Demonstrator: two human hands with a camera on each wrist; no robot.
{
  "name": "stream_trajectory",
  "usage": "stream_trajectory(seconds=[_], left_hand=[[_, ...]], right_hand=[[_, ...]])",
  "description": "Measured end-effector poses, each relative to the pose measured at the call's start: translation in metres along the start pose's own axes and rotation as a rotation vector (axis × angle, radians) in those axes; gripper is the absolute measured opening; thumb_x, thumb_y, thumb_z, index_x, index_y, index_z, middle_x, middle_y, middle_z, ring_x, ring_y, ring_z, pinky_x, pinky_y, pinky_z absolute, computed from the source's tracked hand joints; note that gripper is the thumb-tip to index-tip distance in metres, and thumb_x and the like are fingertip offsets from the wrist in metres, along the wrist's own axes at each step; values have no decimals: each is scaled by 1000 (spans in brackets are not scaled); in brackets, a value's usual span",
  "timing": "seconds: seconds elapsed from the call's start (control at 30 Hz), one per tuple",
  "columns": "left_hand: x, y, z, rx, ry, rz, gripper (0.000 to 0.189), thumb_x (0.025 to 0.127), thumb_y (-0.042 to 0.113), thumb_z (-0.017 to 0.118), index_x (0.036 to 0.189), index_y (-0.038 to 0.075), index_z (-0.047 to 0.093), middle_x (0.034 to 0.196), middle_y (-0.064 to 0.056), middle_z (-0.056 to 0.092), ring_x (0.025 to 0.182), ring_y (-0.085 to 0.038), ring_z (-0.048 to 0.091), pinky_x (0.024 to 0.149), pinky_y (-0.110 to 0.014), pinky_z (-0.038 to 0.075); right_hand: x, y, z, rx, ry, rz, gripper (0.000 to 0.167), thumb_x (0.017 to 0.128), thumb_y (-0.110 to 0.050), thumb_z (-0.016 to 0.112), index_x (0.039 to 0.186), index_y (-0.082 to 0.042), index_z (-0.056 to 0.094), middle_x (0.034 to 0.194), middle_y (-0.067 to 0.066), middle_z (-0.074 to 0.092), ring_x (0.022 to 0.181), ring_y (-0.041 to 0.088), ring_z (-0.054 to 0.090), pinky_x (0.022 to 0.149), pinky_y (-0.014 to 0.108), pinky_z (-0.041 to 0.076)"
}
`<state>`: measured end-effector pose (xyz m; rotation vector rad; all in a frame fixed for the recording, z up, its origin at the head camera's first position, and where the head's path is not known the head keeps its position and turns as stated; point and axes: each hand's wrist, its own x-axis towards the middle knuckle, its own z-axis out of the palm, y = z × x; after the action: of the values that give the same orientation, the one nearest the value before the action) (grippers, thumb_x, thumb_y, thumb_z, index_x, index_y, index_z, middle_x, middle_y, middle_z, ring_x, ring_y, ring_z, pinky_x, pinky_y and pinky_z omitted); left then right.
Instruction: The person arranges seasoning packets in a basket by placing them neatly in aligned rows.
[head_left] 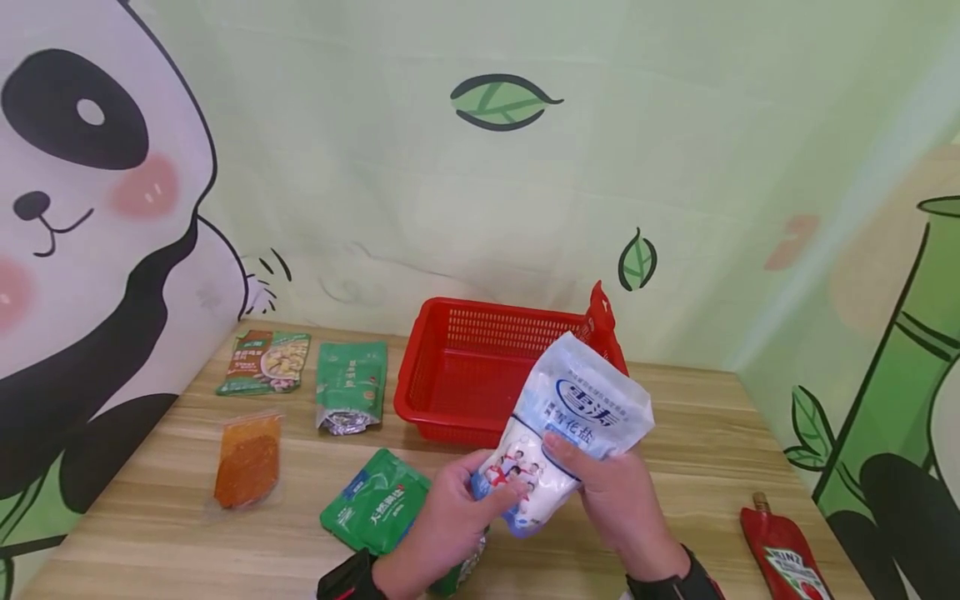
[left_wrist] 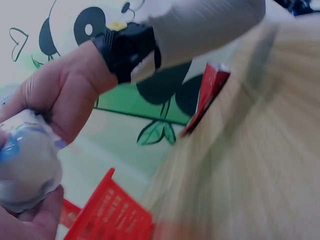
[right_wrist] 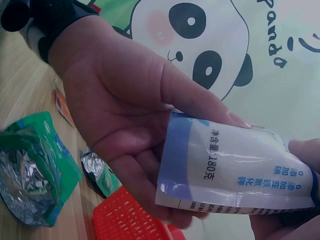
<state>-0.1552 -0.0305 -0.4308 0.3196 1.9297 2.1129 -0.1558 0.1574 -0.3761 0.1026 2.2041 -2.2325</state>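
Okay so both hands have this white-and-blue bag (head_left: 585,396) pinched, left hand (head_left: 459,510) and right hand (head_left: 618,502) each with a thumb pressed on its front. It's tilted, up above the table (head_left: 705,467), partly covering the red basket (head_left: 480,379) (green pouch (head_left: 375,504) lies near the left one).

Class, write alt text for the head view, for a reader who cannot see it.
A person's left hand and right hand hold a white salt bag above a wooden table, before a red basket. Green pouches and an orange packet lie to the left, a red Heinz pouch to the right; a panda backdrop hangs behind.
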Motion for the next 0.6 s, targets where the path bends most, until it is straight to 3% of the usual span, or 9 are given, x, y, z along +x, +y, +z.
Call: stream_trajectory(seconds=[0.17,0.23,0.33,0.43,0.53,0.6], left_hand=[[6,9,-16,220,-113,42,42,93,41,75,124,15,67,109,-1,74,91,-14,70,81,-24,59],[10,14,-24,345,-162,129,39,91,43,76,122,20,68,107,5,74,90,-12,70,81,-25,59],[19,22,-39,551,-236,342,43,88,47,78,123,25,67,109,12,73,95,-5,69,85,-25,59],[32,27,-57,702,-289,516,53,84,49,81,129,27,64,118,15,71,105,-1,66,92,-27,58],[47,29,-76,792,-314,568,53,86,49,79,131,26,63,123,15,70,110,-3,65,95,-31,58],[56,29,-85,878,-269,586,46,90,46,75,129,26,65,123,15,71,109,-3,66,94,-31,58]], right_hand=[[1,-2,1,-94,-2,-19,59,93,-22,77,143,-21,47,139,9,61,115,26,68,89,38,61],[2,-4,1,-111,0,-10,59,92,-24,77,143,-22,47,139,8,61,116,27,67,90,39,61],[3,-6,0,-142,13,2,58,92,-28,77,142,-23,48,137,6,62,115,26,67,91,37,60],[4,-10,-2,-138,16,-20,57,93,-28,76,142,-22,48,137,6,62,115,26,67,91,37,60],[7,-15,-4,-131,15,-66,55,95,-26,75,143,-20,48,137,7,62,114,25,68,90,37,60],[9,-18,-5,-110,11,-92,54,96,-24,73,143,-20,47,137,9,62,113,26,69,87,40,62]])
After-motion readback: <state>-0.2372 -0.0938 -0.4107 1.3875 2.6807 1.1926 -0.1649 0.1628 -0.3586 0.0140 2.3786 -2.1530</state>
